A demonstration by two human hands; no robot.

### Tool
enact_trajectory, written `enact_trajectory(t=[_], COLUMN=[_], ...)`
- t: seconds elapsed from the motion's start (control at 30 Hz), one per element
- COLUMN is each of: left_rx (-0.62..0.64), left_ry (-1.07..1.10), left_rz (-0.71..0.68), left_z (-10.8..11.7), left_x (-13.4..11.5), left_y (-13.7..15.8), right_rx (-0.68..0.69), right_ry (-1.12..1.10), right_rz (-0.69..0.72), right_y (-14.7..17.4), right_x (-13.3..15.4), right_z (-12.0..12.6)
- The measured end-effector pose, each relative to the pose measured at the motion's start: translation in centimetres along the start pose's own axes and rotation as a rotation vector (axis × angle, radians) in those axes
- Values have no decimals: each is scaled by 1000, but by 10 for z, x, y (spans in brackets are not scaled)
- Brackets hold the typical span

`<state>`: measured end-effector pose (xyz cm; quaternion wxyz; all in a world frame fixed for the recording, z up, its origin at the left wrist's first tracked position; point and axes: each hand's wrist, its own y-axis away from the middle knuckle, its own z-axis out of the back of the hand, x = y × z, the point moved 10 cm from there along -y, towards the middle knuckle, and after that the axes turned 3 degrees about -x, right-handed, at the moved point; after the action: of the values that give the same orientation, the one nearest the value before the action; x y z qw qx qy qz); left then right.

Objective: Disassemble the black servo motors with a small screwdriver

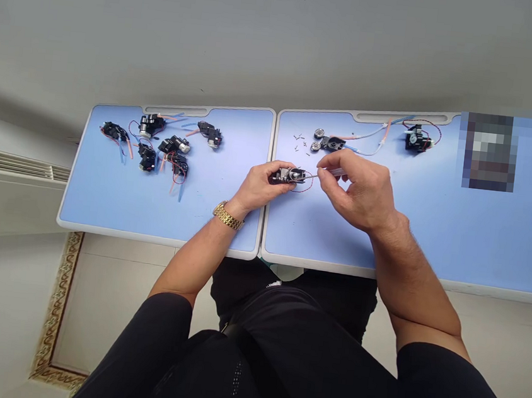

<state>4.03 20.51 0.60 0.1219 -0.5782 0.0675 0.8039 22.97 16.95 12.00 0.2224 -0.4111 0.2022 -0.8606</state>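
My left hand [263,186] grips a small black motor assembly [289,175] with a silvery part and a thin red wire loop, low over the right-hand blue table. In my right hand [360,187] is a screwdriver [330,172], pinched between thumb and fingers. Its thin shaft points left, and the tip reaches the right end of the assembly; whether it sits in a screw is too small to tell. Just behind lie several loose screws [299,139], two round metal-and-black parts [319,134] and a black housing [333,144] with orange and clear tubes.
Several similar black motor units [153,125] with blue and orange tubes lie on the left table [104,201]. Another black unit [417,139] sits at the back right, near a blurred-out object [489,153]. A seam [263,224] divides the two tables.
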Motion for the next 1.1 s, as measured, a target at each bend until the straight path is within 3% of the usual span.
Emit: enact_trajectory(t=[0.47, 0.77, 1.1], left_rx=[-4, 10, 34], left_ry=[-31, -122, -86], left_rz=[-22, -76, -42], left_z=[0, -3, -3], left_x=[-1, -6, -5], left_y=[0, 1, 2], right_rx=[17, 141, 162], right_ry=[22, 255, 214], right_rz=[16, 159, 265], right_y=[0, 10, 10], right_x=[2, 20, 33], right_z=[-1, -16, -18])
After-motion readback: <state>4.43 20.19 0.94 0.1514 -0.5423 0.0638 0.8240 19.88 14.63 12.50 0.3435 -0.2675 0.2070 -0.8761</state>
